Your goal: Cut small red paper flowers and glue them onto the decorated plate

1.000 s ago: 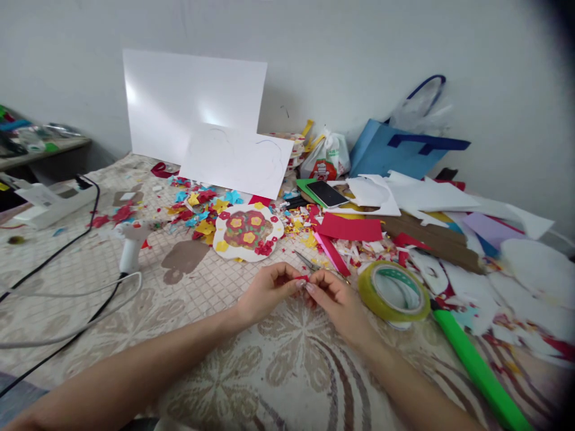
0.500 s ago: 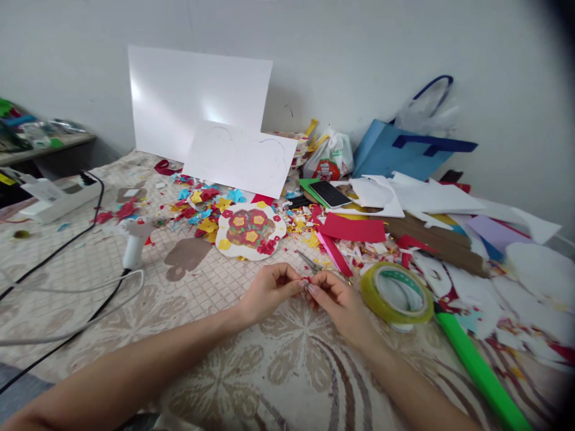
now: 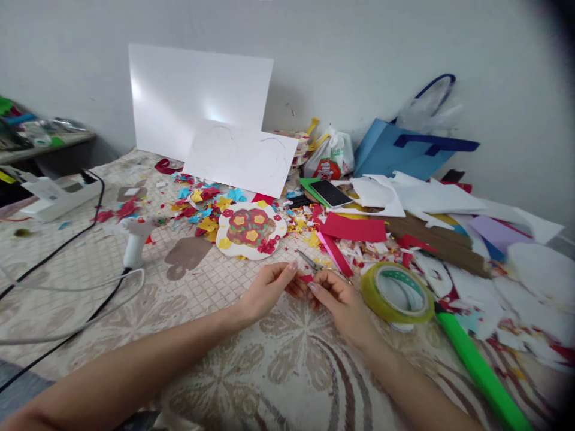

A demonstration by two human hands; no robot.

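Observation:
Between my two hands is a small piece of red paper, pinched by the thumb and fingers of my right hand. My left hand is close against its left side, thumb raised away from the curled fingers, which are partly hidden. Just beyond the hands lies a pair of scissors, its handles partly covered by my right hand. Farther left rests a white scallop-edged cutout decorated with red and yellow paper flowers.
A wide roll of clear yellowish tape and a long green object lie to the right. Leftward stands a white glue gun with its cord. Paper scraps, red strips, a phone and a blue bag fill the back.
My left thumb has lifted off the red paper and its fingers have opened a little. More of the red piece shows. My right hand keeps its pinch in nearly the same place.

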